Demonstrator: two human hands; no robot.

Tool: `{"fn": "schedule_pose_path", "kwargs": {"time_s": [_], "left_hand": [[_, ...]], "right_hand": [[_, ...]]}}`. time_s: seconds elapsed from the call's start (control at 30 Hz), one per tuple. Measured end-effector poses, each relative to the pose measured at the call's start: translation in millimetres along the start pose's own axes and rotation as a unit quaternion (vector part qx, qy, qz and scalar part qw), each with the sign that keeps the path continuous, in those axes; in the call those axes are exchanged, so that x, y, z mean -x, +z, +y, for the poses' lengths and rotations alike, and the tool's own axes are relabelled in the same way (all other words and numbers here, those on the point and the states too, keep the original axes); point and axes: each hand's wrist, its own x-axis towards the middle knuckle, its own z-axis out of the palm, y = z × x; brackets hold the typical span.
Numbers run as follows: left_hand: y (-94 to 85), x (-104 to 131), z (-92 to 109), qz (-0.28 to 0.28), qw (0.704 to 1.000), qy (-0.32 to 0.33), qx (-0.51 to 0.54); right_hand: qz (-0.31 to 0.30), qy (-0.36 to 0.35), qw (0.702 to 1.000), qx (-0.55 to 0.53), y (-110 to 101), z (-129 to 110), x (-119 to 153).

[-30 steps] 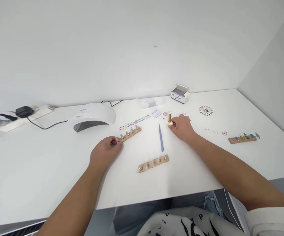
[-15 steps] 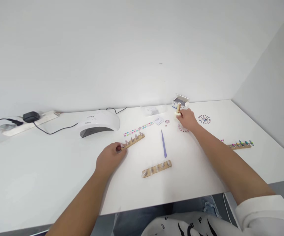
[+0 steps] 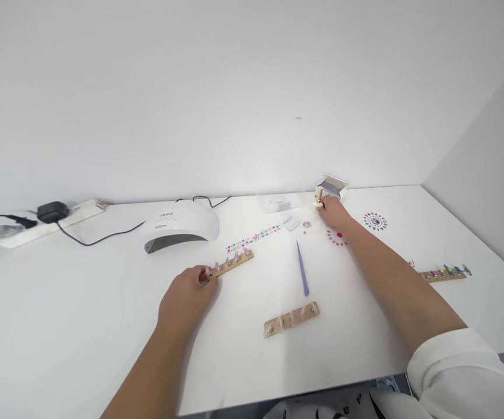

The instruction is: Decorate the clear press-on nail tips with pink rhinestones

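My left hand [image 3: 188, 297] pinches the near end of a wooden strip [image 3: 231, 266] that carries several clear false nail tips. Farther back, my right hand [image 3: 336, 213] has its fingers around a white nail polish bottle [image 3: 319, 199] with a gold cap; it stands upright, and the fingers partly hide its base. A second wooden strip [image 3: 292, 319] of clear nail tips lies near the front. Between the hands rests a purple pointed stick [image 3: 303, 270]. A row of colourful gem stickers [image 3: 254, 238] is just behind the held strip.
A white nail lamp [image 3: 181, 226] stands at the left, beside a power strip [image 3: 68, 218] with plugs and cables. At the back are an open box [image 3: 334, 185], a clear case [image 3: 278, 202] and a small card [image 3: 291, 223]. Rings of gems [image 3: 375, 221] and a strip of coloured nails [image 3: 446, 273] lie right.
The view has shifted a little. My left hand has drawn the wooden strip leftward, away from the gem stickers. My right hand, still on the bottle, has moved slightly left of the open box.
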Motion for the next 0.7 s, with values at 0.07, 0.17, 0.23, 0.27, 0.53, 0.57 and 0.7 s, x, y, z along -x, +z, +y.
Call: {"fn": "schedule_pose_path", "kwargs": {"time_s": [0.07, 0.17, 0.23, 0.27, 0.53, 0.57, 0.7], "left_hand": [[0.0, -1, -1, 0.001, 1.000, -0.003, 0.003], [-2.2, -2, 0, 0.001, 1.000, -0.014, 0.009], [-3.9, -2, 1, 0.002, 1.000, -0.024, 0.011], [-4.5, -2, 1, 0.003, 0.999, -0.029, 0.013], [-1.7, -3, -1, 0.000, 0.998, -0.052, 0.043], [-1.1, -3, -2, 0.001, 0.998, -0.053, 0.047], [1.6, -4, -5, 0.006, 0.997, -0.053, 0.059]], "right_hand": [[0.000, 0.008, 1.000, 0.003, 2, 1, -2], [0.000, 0.019, 1.000, 0.007, 3, 0, -3], [0.002, 0.028, 1.000, 0.010, 1, -2, -2], [0.004, 0.033, 0.999, 0.012, 0, -3, 0], [0.022, 0.026, 0.998, 0.060, -19, -12, 52], [0.013, 0.004, 0.998, 0.066, -20, -14, 61], [-0.044, -0.077, 0.992, 0.095, -14, -25, 85]]}}
